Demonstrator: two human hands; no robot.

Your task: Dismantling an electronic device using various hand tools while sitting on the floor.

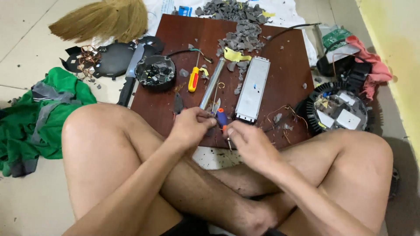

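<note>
My left hand pinches a small part I cannot identify; my right hand grips a blue-and-orange screwdriver above the wooden board, beside a metal tube.

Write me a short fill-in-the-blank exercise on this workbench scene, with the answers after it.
1. The silver rectangular casing lies on a dark ____ board.
2. The screwdriver by the metal tube has a yellow and ____ handle.
3. The crumpled cloth on the floor is ____.
Answers: brown; red; green
</note>
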